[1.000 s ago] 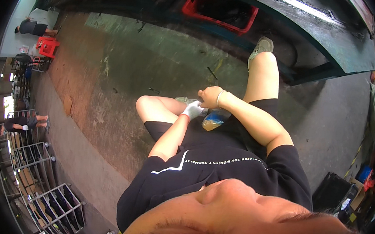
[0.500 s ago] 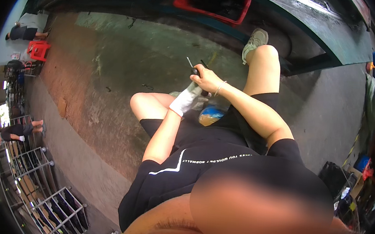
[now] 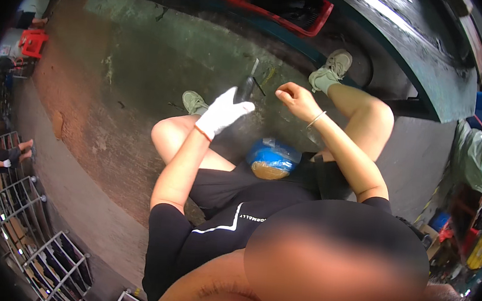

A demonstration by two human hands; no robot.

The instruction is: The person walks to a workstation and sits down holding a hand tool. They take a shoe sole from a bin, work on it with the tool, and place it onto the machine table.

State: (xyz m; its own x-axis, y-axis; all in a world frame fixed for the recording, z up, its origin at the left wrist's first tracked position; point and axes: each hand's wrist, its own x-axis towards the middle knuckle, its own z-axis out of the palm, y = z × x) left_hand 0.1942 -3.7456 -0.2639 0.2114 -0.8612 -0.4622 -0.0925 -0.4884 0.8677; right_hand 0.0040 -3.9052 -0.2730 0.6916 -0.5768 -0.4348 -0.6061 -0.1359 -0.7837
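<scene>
Gloved left hand (image 3: 221,113) grasps a dark tool (image 3: 246,88) over the floor (image 3: 145,67), bare right hand (image 3: 295,99) loosely clenched beside it, holding nothing visible.

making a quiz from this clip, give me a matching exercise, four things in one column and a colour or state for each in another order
Things:
1. left hand
2. right hand
3. crate
4. bundle in the lap

Colours or states:
A. red, at the top of the view
B. bare, loosely closed, bracelet at the wrist
C. blue wrap over a tan part
D. white glove, holding a dark tool

Pairs: 1-D, 2-B, 3-A, 4-C
</scene>
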